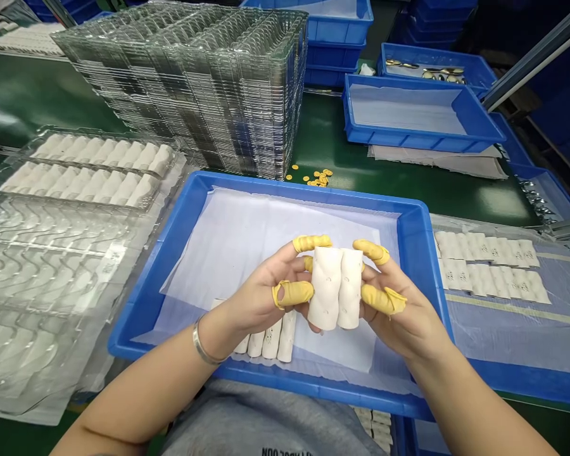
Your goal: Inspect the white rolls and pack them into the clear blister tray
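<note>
Two white wrapped cylindrical pieces (335,288) are held upright side by side above the blue tray (422,266). My left hand (280,285), with yellow finger covers, grips them from the left side. From the right, my right hand (389,294), also in yellow finger covers, grips the same pair. Both hands have thumb and fingers closed on the pieces' edges. Below my left hand, several similar white pieces (270,342) lie in the tray on white paper (256,221), partly hidden by the hand and wrist.
At left, a clear plastic tray (9,247) holds two rows of white pieces. A tall stack of clear trays (218,95) stands behind. Small yellow discs (319,178) lie on the green table (389,183). Wrapped pieces (494,266) lie at right; a blue bin (418,133) stands beyond.
</note>
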The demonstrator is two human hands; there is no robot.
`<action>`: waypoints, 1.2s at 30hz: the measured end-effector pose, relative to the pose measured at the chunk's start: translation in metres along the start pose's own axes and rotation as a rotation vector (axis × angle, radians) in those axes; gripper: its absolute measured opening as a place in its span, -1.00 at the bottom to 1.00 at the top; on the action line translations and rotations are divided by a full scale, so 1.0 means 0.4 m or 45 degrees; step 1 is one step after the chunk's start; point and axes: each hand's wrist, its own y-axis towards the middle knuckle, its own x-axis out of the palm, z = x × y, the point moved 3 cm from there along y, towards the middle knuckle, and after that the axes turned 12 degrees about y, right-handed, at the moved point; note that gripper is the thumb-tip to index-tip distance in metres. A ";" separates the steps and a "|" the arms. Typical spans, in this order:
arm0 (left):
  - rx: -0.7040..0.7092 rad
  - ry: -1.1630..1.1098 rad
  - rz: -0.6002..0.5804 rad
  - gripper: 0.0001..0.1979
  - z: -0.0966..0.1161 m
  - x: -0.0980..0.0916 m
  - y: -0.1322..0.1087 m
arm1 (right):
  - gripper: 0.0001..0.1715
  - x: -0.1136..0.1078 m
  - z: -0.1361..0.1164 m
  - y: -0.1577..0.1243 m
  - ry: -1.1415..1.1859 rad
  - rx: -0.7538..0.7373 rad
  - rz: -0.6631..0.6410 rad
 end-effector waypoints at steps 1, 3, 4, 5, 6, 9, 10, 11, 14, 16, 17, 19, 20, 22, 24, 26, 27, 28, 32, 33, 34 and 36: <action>0.001 -0.002 -0.006 -0.44 0.000 0.000 0.001 | -0.50 0.000 0.000 0.001 -0.010 -0.002 -0.005; 0.015 0.006 -0.009 -0.44 -0.002 0.000 0.003 | -0.49 0.001 0.001 0.004 -0.032 -0.002 -0.026; 0.027 0.017 -0.008 -0.43 -0.002 -0.001 0.003 | -0.48 0.001 0.002 0.006 -0.041 0.000 -0.036; 0.040 0.032 -0.008 -0.40 -0.002 -0.002 0.003 | -0.47 0.000 0.003 0.008 -0.048 0.005 -0.042; 0.051 0.048 -0.012 -0.36 -0.002 -0.003 0.003 | -0.47 0.000 0.005 0.010 -0.052 0.012 -0.042; 0.060 0.089 -0.042 -0.20 -0.003 -0.006 0.000 | -0.45 -0.004 0.008 0.013 -0.051 0.032 -0.013; 0.053 0.100 -0.048 -0.15 -0.003 -0.007 0.000 | -0.46 -0.005 0.009 0.014 -0.046 0.034 -0.005; 0.046 0.109 -0.050 -0.12 -0.002 -0.008 -0.001 | -0.46 -0.006 0.009 0.014 -0.041 0.033 0.001; 0.025 0.122 -0.055 -0.05 -0.003 -0.011 -0.002 | -0.46 -0.008 0.009 0.013 -0.043 0.031 0.000; 0.038 0.124 -0.055 -0.06 -0.004 -0.011 -0.001 | -0.44 -0.009 0.010 0.012 -0.074 0.021 -0.014; 0.050 0.126 -0.049 -0.09 -0.005 -0.010 -0.001 | -0.42 -0.010 0.011 0.011 -0.095 0.011 -0.025; 0.069 0.135 -0.011 -0.21 -0.007 -0.011 0.000 | -0.38 -0.011 0.014 0.009 -0.141 -0.005 -0.046; 0.070 0.134 0.009 -0.27 -0.008 -0.011 0.001 | -0.37 -0.012 0.015 0.008 -0.159 -0.007 -0.056; 0.056 0.120 0.036 -0.35 -0.011 -0.012 0.002 | -0.36 -0.014 0.018 0.007 -0.182 0.000 -0.064; 0.038 0.101 0.037 -0.34 -0.013 -0.013 0.002 | -0.37 -0.017 0.017 0.005 -0.200 0.002 -0.062; 0.031 0.088 0.030 -0.28 -0.011 -0.014 0.001 | -0.38 -0.019 0.013 0.003 -0.209 -0.015 -0.062; 0.031 0.085 0.032 -0.26 -0.009 -0.015 0.000 | -0.39 -0.020 0.010 0.002 -0.208 -0.031 -0.067; 0.037 0.082 0.034 -0.25 -0.007 -0.016 0.000 | -0.40 -0.020 0.006 0.000 -0.208 -0.054 -0.068; 0.033 0.092 0.036 -0.38 -0.004 -0.017 -0.001 | -0.47 -0.022 -0.004 -0.006 -0.286 -0.130 -0.012; 0.033 0.106 0.047 -0.41 -0.005 -0.017 0.000 | -0.49 -0.022 -0.004 -0.007 -0.305 -0.134 -0.010; 0.047 0.126 0.063 -0.43 -0.005 -0.018 0.000 | -0.50 -0.021 -0.004 -0.008 -0.315 -0.137 -0.024; 0.098 0.188 0.104 -0.42 -0.008 -0.021 0.002 | -0.50 -0.017 -0.001 -0.007 -0.325 -0.173 -0.072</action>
